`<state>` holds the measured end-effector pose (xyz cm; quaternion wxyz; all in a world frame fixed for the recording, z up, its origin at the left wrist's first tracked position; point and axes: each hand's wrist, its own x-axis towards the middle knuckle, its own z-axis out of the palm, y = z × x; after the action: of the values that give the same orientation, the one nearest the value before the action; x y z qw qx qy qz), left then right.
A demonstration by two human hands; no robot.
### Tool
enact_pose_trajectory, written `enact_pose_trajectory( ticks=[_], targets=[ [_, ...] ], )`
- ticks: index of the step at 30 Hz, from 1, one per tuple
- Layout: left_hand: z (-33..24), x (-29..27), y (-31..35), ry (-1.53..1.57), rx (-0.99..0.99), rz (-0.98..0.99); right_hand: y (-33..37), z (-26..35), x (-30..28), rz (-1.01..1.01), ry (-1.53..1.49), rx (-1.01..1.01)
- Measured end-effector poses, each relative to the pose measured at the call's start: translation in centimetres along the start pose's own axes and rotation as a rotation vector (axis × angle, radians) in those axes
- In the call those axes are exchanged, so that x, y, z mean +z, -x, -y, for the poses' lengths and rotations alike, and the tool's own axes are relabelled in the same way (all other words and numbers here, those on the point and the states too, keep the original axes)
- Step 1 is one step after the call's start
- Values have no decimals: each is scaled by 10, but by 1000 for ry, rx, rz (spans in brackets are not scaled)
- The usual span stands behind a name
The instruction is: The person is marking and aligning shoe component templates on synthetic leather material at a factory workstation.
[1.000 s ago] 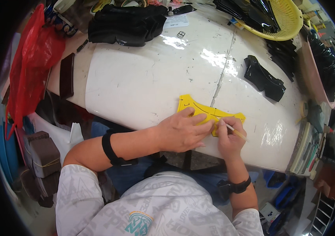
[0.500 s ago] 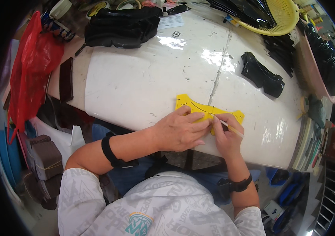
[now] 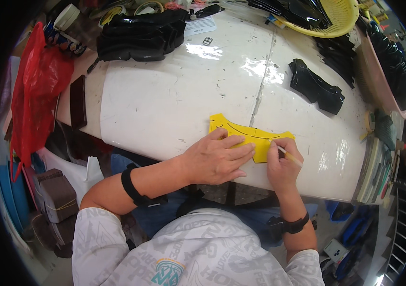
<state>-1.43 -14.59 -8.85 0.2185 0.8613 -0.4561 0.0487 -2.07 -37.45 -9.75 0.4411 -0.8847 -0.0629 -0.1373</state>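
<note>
Where fingers (image 3: 234, 148) press: yellow template (image 3: 248, 136).

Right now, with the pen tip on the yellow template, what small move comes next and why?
Probably draw the pen on along the yellow template's right edge. The right hand holds its tip there, and the left hand lies flat on the template, pinning it to the white table.

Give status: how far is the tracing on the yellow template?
Done: nothing finished shows. In hand: left hand presses the yellow template flat on the white table; right hand holds a pen at its right edge. Left: can't tell how much outline remains.
</note>
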Motion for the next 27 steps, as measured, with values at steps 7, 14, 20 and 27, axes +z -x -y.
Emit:
enact_pose_trajectory(
  ticks=[7,14,20,27],
  targets=[
    [-1,0,0,-17,-5,18,-1,3,-1,-51,6,54],
    [-7,4,0,-68,-31,32,3,-6,-6,-46,-28,90],
    [-8,6,-1,-98,-36,35,13,-20,-15,-84,-292,319],
    [-7,7,-2,-94,-44,43,4,-11,-12,-11,-207,220]
  ],
)
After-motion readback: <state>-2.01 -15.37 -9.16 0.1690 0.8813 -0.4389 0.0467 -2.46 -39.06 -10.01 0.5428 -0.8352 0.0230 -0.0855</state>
